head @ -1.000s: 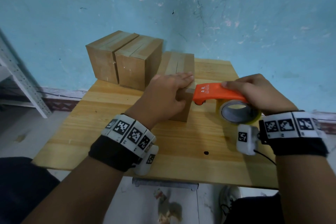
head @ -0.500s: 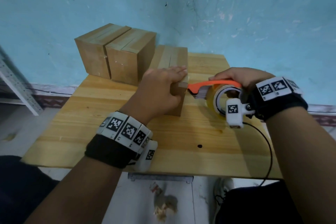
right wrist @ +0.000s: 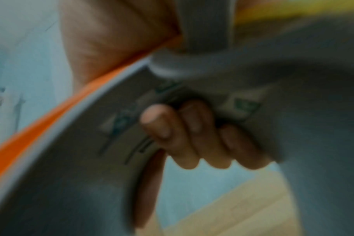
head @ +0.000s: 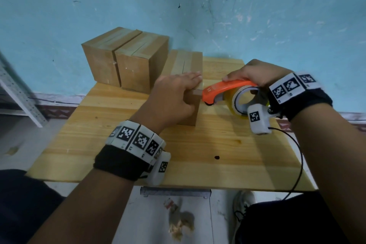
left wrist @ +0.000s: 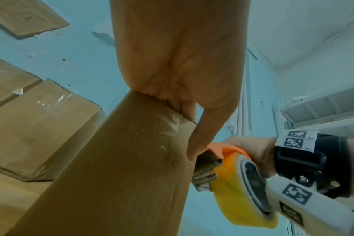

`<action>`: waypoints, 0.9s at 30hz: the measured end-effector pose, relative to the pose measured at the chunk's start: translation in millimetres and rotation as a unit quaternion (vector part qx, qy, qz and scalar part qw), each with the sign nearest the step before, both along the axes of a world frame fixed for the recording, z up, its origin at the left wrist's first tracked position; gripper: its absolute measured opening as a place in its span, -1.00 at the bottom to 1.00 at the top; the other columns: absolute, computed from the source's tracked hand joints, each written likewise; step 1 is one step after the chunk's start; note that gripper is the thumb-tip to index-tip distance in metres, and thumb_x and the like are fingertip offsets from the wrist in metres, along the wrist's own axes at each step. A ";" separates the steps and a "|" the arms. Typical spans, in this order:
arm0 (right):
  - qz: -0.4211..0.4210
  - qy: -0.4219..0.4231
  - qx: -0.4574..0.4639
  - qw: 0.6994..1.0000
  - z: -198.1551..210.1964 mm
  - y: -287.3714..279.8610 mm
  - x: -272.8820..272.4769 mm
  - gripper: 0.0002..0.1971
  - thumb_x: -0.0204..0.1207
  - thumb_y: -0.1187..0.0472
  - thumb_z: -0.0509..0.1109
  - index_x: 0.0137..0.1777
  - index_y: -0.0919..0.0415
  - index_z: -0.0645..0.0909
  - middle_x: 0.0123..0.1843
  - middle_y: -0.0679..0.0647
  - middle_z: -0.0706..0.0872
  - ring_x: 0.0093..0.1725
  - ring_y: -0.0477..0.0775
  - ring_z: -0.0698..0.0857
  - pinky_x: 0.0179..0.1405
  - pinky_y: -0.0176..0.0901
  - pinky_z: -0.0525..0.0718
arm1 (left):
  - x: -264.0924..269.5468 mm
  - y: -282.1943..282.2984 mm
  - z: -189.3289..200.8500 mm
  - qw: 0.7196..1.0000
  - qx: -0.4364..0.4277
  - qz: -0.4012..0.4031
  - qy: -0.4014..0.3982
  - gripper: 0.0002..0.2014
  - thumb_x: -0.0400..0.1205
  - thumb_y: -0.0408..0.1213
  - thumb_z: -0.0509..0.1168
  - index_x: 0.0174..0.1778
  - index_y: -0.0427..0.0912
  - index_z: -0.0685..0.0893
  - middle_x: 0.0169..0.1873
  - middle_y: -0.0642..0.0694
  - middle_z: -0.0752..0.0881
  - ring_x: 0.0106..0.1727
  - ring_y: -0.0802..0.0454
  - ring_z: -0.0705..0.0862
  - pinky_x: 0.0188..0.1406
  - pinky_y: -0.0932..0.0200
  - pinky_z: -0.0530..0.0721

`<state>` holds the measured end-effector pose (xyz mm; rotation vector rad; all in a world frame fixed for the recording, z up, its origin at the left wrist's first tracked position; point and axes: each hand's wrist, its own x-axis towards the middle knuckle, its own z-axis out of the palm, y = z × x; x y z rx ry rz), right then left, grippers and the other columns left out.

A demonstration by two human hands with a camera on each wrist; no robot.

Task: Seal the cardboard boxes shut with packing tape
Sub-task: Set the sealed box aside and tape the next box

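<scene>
Cardboard box point(head: 190, 61) standing near the middle of the table point(head: 198, 144), toward the far edge, long top running away from the near edge, a strip of tape along its top seam. Left hand point(head: 174, 97) laid over the near end of the box top, fingers straight and pressed together, thumb down against the near face by the right-hand corner; clear tape seen wrinkled over that top edge from the left wrist view. Orange tape dispenser point(head: 223, 90) just right of the box, nose touching or all but touching the box's near right corner beside the thumb. Roll of yellowish tape point(head: 240, 103) mounted in the dispenser, standing on edge above the table. Right hand point(head: 255, 73) clamped over the dispenser's back, fingertips point(right wrist: 156, 121) curled through the roll's core in the blurred right wrist view. Two more boxes point(head: 122, 59) side by side and touching at the far left corner of the table, taped seams on top, close to the blue wall point(head: 198, 6). Metal shelf upright point(head: 17, 95) beyond the table's left edge. Black cable point(head: 299, 162) looping from the right wrist over the table's right side.
</scene>
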<state>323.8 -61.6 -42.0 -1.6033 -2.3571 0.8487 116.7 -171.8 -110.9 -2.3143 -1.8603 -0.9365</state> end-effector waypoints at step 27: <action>-0.273 0.206 0.070 0.937 -64.4 -26.6 12.8 -0.49 0.47 -0.11 0.46 -0.39 0.39 0.61 -0.49 0.18 0.58 -0.40 0.32 0.64 -0.41 0.00 0.56 | -4.4 -6.7 8.9 0.999 -0.039 -0.005 -0.027 -0.36 0.54 -0.06 0.46 0.58 0.04 0.49 0.58 0.20 0.44 0.62 0.27 0.33 0.61 -0.06 0.17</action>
